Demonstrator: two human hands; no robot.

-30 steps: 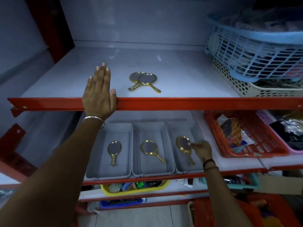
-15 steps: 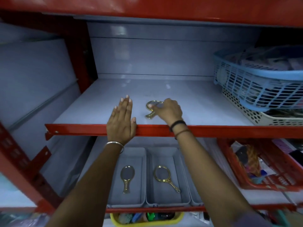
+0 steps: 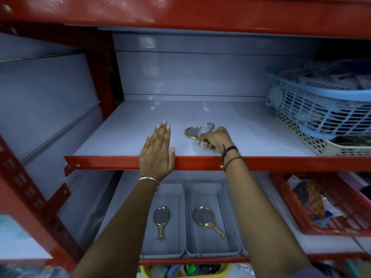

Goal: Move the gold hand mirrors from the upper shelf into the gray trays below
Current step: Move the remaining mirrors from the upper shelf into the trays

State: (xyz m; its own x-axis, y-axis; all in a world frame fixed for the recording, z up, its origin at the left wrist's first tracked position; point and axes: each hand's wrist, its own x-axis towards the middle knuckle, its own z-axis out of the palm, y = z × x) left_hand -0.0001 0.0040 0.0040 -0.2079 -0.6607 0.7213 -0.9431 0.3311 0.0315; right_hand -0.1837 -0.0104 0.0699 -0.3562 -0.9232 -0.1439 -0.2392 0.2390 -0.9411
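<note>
Your right hand [image 3: 215,139], near the middle of the frame, is clenched around the handle of one gold hand mirror [image 3: 205,128]; the round head of it stands up a little above your fingers, so it seems you lift it by the handle to keep the glass clean. A second gold mirror [image 3: 191,133] lies flat on the upper shelf [image 3: 124,135], just to the left, and the lifted mirror overlaps it in the view, so I cannot tell if they touch. The handles of both are hidden under your hand. Your left hand [image 3: 157,153] holds nothing; it lies flat, palm down, over the red front edge [image 3: 100,162] of the shelf, probably to steady you while you reach. Below, in the lower middle of the frame, the left gray tray [image 3: 181,217] holds one mirror [image 3: 161,221] and the middle gray tray [image 3: 224,197] holds another [image 3: 208,221]. A third tray may stand to the right, but your right forearm covers that place almost fully, so what it contains is not visible. At the right of the frame a blue basket [image 3: 313,109] sits in a cream basket [image 3: 313,145], both cut off by the edge; the things inside are too dark to name. A red basket [image 3: 301,223] under them is also cut off.
</note>
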